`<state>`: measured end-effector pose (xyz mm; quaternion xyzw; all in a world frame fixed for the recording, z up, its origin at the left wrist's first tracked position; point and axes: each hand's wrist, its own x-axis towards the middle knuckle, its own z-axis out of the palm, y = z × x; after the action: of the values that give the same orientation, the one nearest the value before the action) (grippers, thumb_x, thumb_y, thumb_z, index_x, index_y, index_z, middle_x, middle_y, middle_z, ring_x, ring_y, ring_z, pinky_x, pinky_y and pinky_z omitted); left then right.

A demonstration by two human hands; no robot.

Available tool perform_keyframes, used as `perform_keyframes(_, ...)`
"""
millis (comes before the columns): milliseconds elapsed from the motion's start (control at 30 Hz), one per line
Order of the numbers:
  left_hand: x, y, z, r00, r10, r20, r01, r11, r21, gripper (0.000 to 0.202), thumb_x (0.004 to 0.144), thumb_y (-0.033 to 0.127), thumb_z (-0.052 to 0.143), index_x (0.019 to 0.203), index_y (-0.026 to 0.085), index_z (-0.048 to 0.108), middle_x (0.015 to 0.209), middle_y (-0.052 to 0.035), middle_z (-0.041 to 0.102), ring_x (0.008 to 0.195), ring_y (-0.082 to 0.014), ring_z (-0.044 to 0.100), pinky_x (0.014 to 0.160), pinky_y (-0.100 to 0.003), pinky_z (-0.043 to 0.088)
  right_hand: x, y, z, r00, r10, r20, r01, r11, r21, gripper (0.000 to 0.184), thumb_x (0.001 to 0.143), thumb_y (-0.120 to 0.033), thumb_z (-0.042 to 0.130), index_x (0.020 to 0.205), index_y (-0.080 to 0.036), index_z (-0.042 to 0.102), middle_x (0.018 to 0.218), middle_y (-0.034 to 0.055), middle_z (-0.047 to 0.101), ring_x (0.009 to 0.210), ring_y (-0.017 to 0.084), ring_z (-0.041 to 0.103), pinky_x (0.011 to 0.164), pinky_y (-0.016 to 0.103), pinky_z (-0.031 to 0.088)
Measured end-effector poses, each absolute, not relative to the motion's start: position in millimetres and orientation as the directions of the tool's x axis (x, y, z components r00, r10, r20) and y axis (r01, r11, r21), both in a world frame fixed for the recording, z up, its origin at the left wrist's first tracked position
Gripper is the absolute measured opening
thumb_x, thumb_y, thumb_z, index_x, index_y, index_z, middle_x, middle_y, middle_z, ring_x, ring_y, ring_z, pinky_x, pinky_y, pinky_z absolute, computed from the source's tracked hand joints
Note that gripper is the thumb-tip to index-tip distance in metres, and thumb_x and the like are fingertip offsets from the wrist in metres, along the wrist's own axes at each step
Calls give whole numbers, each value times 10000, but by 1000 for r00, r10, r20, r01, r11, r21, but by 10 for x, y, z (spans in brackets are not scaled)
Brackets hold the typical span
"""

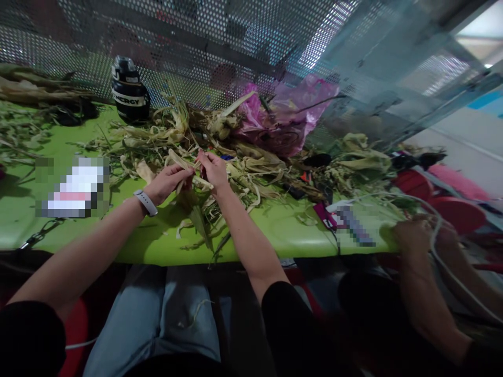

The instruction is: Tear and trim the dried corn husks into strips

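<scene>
My left hand (168, 181), with a light watch band at the wrist, is closed on a pale strip of dried corn husk (177, 158). Close beside it, my right hand (213, 168) is closed too, its fingertips pinching the husk's other end. Both hands are held over the green table (157, 246) in front of a tangled heap of dry husks (157, 136). Below the hands a longer green-brown husk piece (197, 220) hangs or lies toward the table edge; whether it joins the held strip I cannot tell.
A black bottle (129, 97) and a pink plastic bag (291, 118) stand behind the heap. One blurred phone (76, 188) lies at left, another phone (356, 225) at right. A co-worker's hands (416, 233) are at far right near a white cable (436, 225). Perforated metal (176, 47) rises behind.
</scene>
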<state>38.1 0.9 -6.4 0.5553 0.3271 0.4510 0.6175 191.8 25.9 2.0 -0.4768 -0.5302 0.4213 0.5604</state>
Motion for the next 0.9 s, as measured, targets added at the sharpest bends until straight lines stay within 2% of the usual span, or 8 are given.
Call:
perform_keyframes(133,397,39,-62,258,965,56,-403,54,914,256,814,415,703,885,169,701,755,-30,716,733,-155,674,719,-265,506,2018,253,58,215,968,132,-57,147,-987,458,835,-654,555,718,-214,500,506,-75,418,418,68,351,416,227,267)
perform_keyframes(200,402,64,-46,204,975,87,-486,24,874,283,832,427,687,936,164,693,803,-41,732,818,-171,695,767,-277,522,2028,238,59,235,967,99,-101,125,-987,385,860,-563,550,708,-211,510,515,-68,429,434,76,369,427,223,298)
perform_keyframes(333,412,110,-35,68,975,211,-567,-136,812,302,776,418,763,920,168,674,898,-37,746,899,-170,695,842,-291,529,1959,180,60,19,998,60,-126,62,-990,293,876,-383,465,689,-186,575,568,-17,552,532,111,516,495,226,392)
perform_keyframes(500,411,102,-23,19,983,182,-551,-142,822,324,747,444,787,868,171,661,802,-22,722,836,-153,691,786,-280,533,1872,82,124,-220,975,-34,-255,-91,-963,445,916,-337,252,754,-168,631,638,36,635,652,152,615,616,269,494)
perform_keyframes(567,410,89,-21,17,984,175,-543,-138,829,321,744,448,787,853,171,667,766,-17,708,781,-139,680,731,-259,529,1831,40,134,-252,967,-44,-222,-102,-970,417,926,-352,290,775,-171,635,647,28,640,635,142,610,612,262,488)
perform_keyframes(667,411,82,-39,56,978,202,-517,-145,843,320,744,451,790,857,169,690,766,-19,705,719,-124,651,656,-236,510,1757,-2,106,-302,953,-16,-93,-46,-995,342,906,-477,490,771,-188,612,640,6,624,572,124,582,550,244,445)
perform_keyframes(767,409,95,-68,79,960,267,-504,-193,842,337,719,439,816,894,167,722,848,-31,728,782,-123,653,715,-226,513,1708,0,51,-282,956,74,-53,62,-997,397,805,-576,659,723,-200,562,568,-33,544,492,93,505,494,229,402)
perform_keyframes(900,390,116,-75,90,949,303,-504,-219,836,351,685,435,842,884,161,750,838,-27,732,805,-116,654,783,-222,514,1698,28,13,-223,965,140,-119,116,-986,359,773,-536,710,813,-203,580,636,-48,557,522,69,499,476,195,374)
